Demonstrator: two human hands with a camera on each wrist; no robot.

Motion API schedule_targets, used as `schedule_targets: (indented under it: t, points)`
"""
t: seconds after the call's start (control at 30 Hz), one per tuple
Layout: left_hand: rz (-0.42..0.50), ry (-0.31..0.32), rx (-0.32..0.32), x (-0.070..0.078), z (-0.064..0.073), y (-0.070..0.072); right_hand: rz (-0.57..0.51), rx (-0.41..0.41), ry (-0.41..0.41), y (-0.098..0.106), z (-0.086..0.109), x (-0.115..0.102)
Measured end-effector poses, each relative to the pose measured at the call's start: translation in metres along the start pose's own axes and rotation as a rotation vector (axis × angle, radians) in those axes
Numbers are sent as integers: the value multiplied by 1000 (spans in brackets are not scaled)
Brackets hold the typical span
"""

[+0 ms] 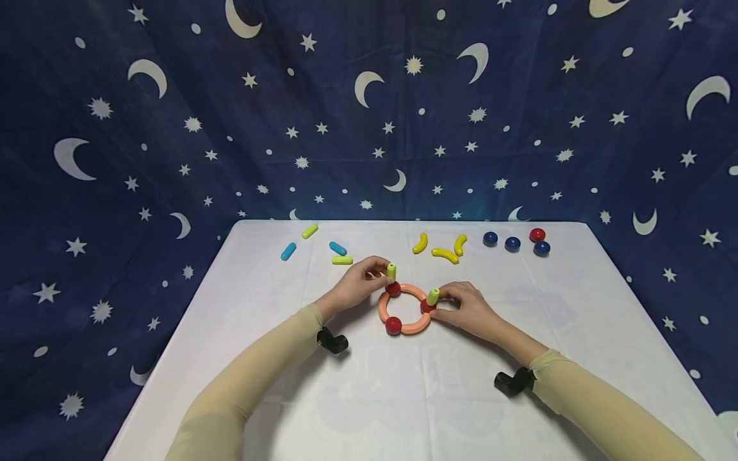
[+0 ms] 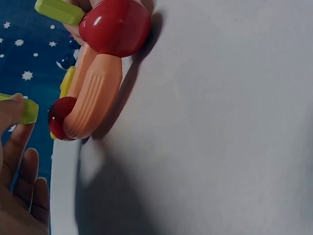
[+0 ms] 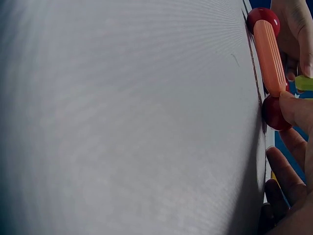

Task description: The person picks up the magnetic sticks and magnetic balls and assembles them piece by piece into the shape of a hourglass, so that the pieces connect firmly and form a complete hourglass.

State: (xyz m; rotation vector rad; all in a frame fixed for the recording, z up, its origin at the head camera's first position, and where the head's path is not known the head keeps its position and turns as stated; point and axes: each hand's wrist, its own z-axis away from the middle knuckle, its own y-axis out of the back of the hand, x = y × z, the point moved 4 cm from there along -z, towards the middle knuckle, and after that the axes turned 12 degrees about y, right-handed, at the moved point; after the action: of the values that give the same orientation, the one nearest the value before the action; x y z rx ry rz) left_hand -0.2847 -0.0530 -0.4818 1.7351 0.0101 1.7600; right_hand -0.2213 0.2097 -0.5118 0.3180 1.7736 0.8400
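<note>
"Where's the ring (image 1: 416,326) sitting?"

"Near the middle of the counter (image 1: 432,410): three orange arcs (image 1: 383,308) joined by red balls (image 1: 393,326) at its eleven, three and seven o'clock."

"And the hands?"

"The left hand (image 1: 360,282), at its ten o'clock, pinches a lime stick (image 1: 391,271) upright just above the eleven o'clock ball. The right hand (image 1: 469,310), at three, has thumb and finger round the ball there, with a second lime stick (image 1: 433,296) leaning slightly on top."

"Other pieces?"

"Blue sticks (image 1: 288,251) and spare lime sticks (image 1: 310,231) towards ten o'clock, curved yellow pieces (image 1: 444,255) at one, navy balls (image 1: 512,244) at two with a loose red ball (image 1: 537,235) beside them. A starry cloth (image 1: 403,141) hangs at twelve, behind."
</note>
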Motion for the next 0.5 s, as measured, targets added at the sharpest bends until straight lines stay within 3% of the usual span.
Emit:
schedule_targets:
  t: [0.33,0.5]
  points:
    - [-13,52,-15,-9,0,-7,4,7,9,0,-1,1]
    - [-32,108,-40,-15,4,-9,2,9,9,-1,0,2]
